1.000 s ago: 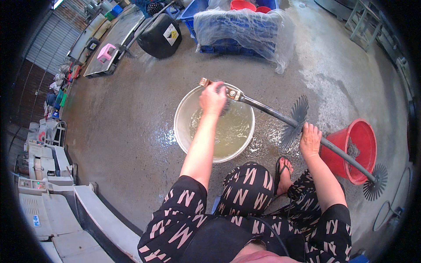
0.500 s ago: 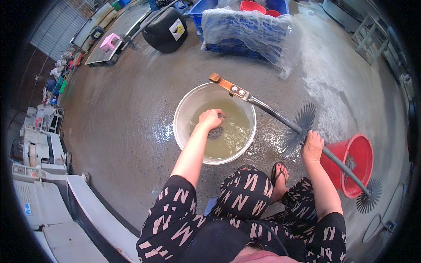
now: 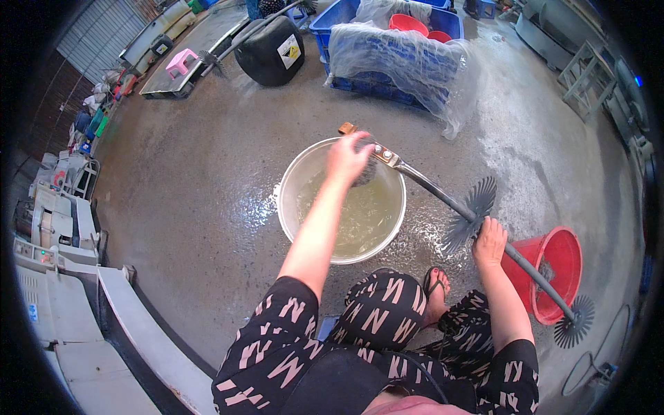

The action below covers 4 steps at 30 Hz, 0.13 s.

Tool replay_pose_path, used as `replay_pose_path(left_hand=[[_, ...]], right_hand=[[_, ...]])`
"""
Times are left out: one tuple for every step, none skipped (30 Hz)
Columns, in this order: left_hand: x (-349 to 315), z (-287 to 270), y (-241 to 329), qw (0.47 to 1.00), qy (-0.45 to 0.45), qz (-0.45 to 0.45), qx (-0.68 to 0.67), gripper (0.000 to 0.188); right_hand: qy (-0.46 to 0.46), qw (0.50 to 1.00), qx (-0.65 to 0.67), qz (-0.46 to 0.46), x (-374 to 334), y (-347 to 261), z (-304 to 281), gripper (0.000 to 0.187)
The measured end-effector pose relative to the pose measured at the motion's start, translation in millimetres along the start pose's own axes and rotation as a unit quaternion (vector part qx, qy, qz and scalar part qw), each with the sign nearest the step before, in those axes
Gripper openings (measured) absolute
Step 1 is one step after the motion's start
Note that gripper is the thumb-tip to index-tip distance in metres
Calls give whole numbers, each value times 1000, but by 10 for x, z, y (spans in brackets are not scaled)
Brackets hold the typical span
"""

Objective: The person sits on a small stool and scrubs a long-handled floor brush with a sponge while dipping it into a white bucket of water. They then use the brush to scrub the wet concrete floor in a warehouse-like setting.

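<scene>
My left hand [image 3: 348, 160] is above the far part of a pale round tub [image 3: 282, 218] of cloudy greenish water [image 3: 363, 225]. Its fingers close on a dark grey round piece [image 3: 364, 175], mostly covered by the hand, beside the rod's copper end. I cannot tell whether the piece touches the rod. Fingers wrapped, my right hand [image 3: 490, 241] grips the long grey rod [image 3: 434, 195], which slants from over the tub's far rim down to the right. One dark toothed disc [image 3: 477, 207] sits on the rod by that hand, another toothed disc [image 3: 574, 321] at its lower end.
Beneath the rod's lower part, a red bucket [image 3: 566, 266] leans toward me with greyish contents. Blue crates [image 3: 394, 86] under clear plastic sheeting, a black canister [image 3: 266, 52] and a pink stool [image 3: 181, 62] stand farther back. Grey machinery [image 3: 76, 304] lines the left. The floor is wet.
My left hand has risen out of the water with the dark round piece and moved up to the rod's copper end. My right hand keeps its grip on the rod.
</scene>
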<state>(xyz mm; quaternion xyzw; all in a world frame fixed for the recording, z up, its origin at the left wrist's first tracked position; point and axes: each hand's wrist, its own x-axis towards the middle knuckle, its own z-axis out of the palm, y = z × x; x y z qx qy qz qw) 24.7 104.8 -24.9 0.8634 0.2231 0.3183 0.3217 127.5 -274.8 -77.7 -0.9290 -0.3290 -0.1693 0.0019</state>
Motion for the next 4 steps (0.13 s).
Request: replay_pose_path(left_hand=[[28, 110, 143, 998, 9, 8, 58, 27], [-43, 130, 241, 997, -43, -13, 69, 28], [-96, 110, 415, 992, -97, -31, 76, 29], [-25, 146, 282, 990, -92, -12, 105, 30]], right_hand=[[-4, 1000, -3, 5, 5, 23, 3, 27], [-5, 1000, -4, 1, 1, 30, 8, 27], [-6, 1000, -8, 1, -14, 49, 6, 28], [-7, 1000, -13, 0, -35, 56, 7, 28]])
